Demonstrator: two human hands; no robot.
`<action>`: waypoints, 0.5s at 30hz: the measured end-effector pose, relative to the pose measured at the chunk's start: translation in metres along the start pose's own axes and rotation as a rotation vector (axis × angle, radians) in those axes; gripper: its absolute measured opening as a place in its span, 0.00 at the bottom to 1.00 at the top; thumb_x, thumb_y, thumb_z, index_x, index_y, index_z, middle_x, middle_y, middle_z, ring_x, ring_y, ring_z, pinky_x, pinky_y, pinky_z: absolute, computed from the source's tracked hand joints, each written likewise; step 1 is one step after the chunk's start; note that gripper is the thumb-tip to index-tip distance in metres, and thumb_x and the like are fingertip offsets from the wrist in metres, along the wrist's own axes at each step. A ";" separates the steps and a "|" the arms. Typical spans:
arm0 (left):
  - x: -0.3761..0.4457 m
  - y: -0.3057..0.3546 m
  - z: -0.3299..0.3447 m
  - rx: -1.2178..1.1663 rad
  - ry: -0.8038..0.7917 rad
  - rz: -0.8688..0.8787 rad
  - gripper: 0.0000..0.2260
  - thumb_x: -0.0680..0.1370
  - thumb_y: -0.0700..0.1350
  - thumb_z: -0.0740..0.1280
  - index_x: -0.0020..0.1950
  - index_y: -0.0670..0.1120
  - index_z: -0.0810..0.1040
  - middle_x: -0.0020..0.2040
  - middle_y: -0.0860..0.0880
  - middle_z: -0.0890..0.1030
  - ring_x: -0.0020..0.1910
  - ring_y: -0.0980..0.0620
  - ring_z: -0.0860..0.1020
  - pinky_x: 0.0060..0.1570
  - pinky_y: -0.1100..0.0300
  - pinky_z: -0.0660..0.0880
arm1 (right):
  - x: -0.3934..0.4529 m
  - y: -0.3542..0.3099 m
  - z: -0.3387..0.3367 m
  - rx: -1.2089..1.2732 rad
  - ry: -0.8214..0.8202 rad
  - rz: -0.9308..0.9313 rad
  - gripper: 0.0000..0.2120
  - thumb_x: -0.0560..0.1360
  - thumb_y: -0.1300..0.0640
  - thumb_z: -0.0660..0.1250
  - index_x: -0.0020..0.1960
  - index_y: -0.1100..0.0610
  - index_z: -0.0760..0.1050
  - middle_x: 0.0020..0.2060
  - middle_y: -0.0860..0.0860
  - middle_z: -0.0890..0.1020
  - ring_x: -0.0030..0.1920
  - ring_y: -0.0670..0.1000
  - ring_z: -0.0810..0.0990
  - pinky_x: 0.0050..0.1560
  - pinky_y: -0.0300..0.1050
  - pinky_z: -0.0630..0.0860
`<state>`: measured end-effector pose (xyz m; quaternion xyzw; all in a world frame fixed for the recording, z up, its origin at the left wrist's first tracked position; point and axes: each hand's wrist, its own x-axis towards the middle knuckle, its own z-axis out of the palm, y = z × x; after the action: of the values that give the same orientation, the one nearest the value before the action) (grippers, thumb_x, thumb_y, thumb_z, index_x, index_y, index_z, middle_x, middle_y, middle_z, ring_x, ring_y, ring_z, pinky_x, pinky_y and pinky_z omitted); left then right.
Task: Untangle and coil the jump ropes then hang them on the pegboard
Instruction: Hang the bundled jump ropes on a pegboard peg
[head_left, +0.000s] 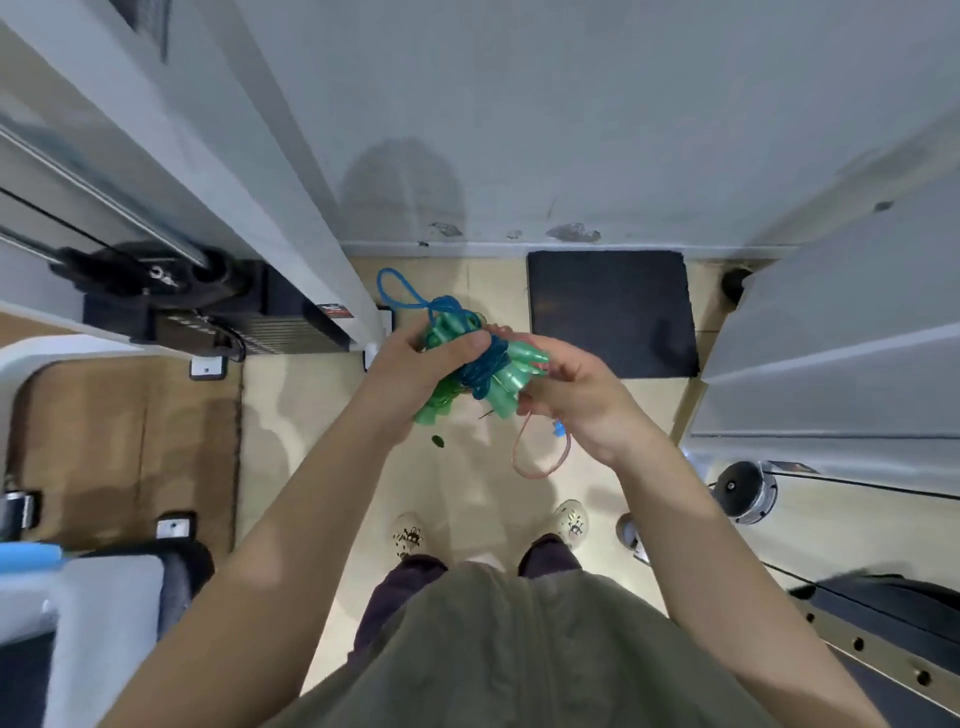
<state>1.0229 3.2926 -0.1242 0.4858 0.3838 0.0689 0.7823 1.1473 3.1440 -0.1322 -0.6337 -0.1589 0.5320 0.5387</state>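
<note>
I hold a tangled bundle of jump ropes (483, 371) at chest height over the floor. Its green handles (519, 371) stick out to the right, and a blue rope (402, 293) is wound around the middle, with one loop reaching up and left. My left hand (423, 371) grips the bundle's left side, thumb across the top. My right hand (576, 400) holds the right end near the handles. A thin pink rope loop (540, 452) hangs below my right hand, beside a small blue piece (558, 428). No pegboard is in view.
A white wall (519, 130) stands straight ahead with a dark mat (613, 312) at its foot. Gym machine frames close in on the left (171, 291) and right (831, 364). My feet (493, 530) stand on the tan floor.
</note>
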 end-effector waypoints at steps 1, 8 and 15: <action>-0.007 0.011 -0.003 -0.001 0.028 0.023 0.11 0.70 0.46 0.75 0.51 0.47 0.80 0.46 0.48 0.85 0.46 0.49 0.83 0.40 0.60 0.78 | -0.006 -0.012 0.008 -0.001 0.031 -0.005 0.18 0.75 0.67 0.67 0.63 0.54 0.79 0.51 0.56 0.82 0.39 0.57 0.77 0.43 0.50 0.78; -0.050 0.088 -0.015 -0.036 0.159 0.196 0.08 0.74 0.44 0.74 0.52 0.46 0.82 0.48 0.48 0.86 0.48 0.48 0.84 0.45 0.58 0.80 | -0.046 -0.088 0.023 -0.047 0.306 -0.094 0.01 0.76 0.64 0.69 0.47 0.61 0.78 0.36 0.57 0.80 0.27 0.51 0.74 0.38 0.46 0.75; -0.074 0.120 0.018 0.060 0.159 0.221 0.06 0.73 0.43 0.75 0.48 0.47 0.81 0.42 0.50 0.86 0.43 0.52 0.84 0.40 0.61 0.79 | -0.087 -0.171 0.004 0.013 0.304 -0.354 0.05 0.75 0.63 0.70 0.44 0.54 0.81 0.39 0.45 0.82 0.41 0.43 0.78 0.46 0.37 0.73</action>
<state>1.0149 3.3061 0.0168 0.5412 0.3905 0.1816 0.7222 1.1739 3.1420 0.0582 -0.6653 -0.1811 0.3287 0.6454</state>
